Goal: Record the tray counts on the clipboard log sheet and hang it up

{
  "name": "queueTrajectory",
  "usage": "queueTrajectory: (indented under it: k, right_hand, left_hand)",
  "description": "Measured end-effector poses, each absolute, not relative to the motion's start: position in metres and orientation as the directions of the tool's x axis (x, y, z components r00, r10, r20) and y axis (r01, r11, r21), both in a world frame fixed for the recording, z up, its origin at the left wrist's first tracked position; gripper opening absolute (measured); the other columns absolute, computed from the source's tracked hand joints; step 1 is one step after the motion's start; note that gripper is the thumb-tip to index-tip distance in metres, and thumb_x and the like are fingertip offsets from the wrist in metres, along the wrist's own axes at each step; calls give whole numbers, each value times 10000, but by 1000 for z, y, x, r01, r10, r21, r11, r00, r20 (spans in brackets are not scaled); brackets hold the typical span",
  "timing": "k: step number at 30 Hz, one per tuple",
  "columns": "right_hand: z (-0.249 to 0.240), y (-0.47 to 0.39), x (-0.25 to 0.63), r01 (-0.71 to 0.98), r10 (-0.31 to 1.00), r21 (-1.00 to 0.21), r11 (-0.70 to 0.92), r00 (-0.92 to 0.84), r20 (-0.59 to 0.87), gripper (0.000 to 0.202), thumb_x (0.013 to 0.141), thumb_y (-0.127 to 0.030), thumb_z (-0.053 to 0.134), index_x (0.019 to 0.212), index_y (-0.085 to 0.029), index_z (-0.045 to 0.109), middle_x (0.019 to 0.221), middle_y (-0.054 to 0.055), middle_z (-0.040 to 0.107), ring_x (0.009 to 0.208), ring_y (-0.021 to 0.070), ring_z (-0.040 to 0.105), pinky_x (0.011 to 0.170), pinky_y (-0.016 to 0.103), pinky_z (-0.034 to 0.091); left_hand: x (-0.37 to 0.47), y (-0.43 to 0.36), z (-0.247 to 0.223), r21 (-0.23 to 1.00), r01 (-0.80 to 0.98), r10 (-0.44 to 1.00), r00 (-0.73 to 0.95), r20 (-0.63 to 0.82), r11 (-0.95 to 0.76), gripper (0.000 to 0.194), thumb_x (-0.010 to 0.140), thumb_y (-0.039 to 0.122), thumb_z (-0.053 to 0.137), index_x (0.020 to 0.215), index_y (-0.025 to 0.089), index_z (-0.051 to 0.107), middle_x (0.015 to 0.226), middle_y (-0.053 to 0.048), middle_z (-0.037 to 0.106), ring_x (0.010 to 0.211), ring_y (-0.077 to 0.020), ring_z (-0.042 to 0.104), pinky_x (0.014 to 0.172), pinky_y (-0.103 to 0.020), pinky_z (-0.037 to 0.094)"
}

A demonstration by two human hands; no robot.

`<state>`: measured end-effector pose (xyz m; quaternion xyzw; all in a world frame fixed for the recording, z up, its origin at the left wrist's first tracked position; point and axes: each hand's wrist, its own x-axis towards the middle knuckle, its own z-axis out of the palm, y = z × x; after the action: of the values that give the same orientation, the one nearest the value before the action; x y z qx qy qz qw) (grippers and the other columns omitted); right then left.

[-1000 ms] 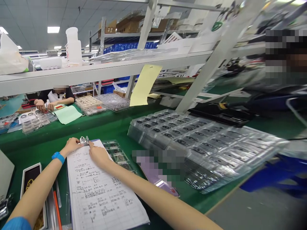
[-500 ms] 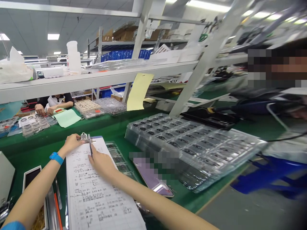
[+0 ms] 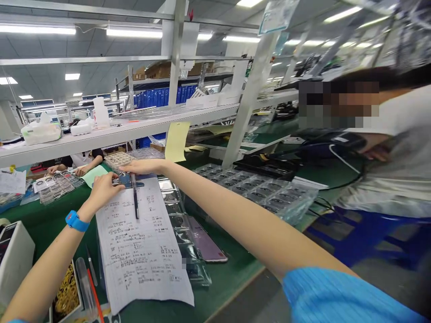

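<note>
Metal clip (image 3: 124, 179) of clipboard pinched by left hand (image 3: 103, 188); right hand (image 3: 143, 167) flat, open, above it.

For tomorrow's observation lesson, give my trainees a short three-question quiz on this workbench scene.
1. True or false: a pen lies on the handwritten sheet.
2. Which wrist wears the blue band? A) left B) right
3. Fill in: the bench surface is covered in ____ material.

Key: 1 true. 2 A; the left hand rests at the clipboard clip, the right hand reaching just beyond it. 3 green.
</note>
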<state>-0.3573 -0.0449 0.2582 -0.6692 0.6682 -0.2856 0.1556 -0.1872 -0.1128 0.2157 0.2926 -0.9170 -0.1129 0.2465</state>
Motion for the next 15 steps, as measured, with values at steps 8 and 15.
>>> queueTrajectory:
  k: [8,15]
  right_hand:
    - [250,-42,-361,-701,-979,-711,61,-180,94,464,1041,-458,332,1143,-117,631,905,69,630,707,105,549,728,248,460]
    - [136,-3,-420,-571,-660,-710,413,-724,198,516,988,-331,479,1417,-57,393,1468,227,333,1359,296,355,1107,501,286]
  left_hand:
    - [-184,-115,215,350,-487,-596,-712,372,800,391,835,301,677,1174,112,626,1117,-115,648,1110,-322,550,989,-411,354]
    - [-196,-163,189,435,-486,-617,-751,235,758,392,846,345,664,1139,95,593,1181,-147,599,1092,-251,555,953,-398,418]
